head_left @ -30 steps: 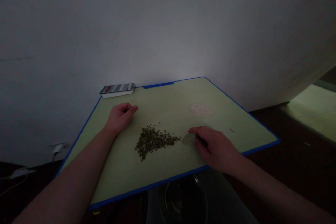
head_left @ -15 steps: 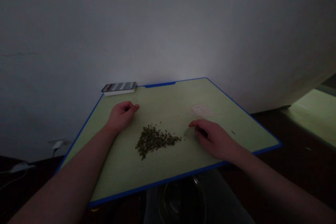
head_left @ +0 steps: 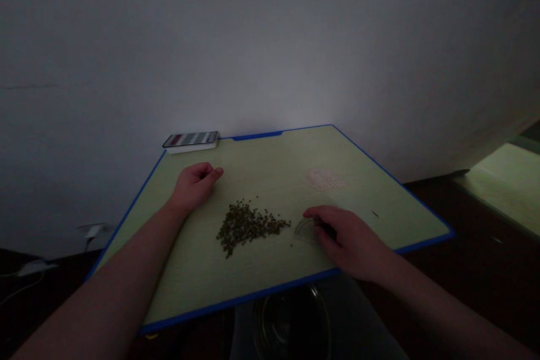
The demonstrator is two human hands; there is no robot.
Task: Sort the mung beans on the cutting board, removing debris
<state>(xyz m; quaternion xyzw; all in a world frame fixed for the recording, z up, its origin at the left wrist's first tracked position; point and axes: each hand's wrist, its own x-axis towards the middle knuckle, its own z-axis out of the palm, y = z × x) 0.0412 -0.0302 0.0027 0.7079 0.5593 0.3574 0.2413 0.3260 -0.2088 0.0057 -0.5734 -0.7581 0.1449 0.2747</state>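
Leftward from right fingers point(head_left: 316, 212) juts clear piece point(head_left: 302, 227).

A dimly lit grey wall point(head_left: 270, 39) stands behind a pale green, blue-edged table point(head_left: 261, 163); dark floor point(head_left: 476, 225) at right, a white plug point(head_left: 93, 232) low at left.

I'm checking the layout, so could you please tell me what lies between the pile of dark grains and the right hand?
In the head view, a clear curved piece lies between the dark grains and the right hand, at its fingertips.
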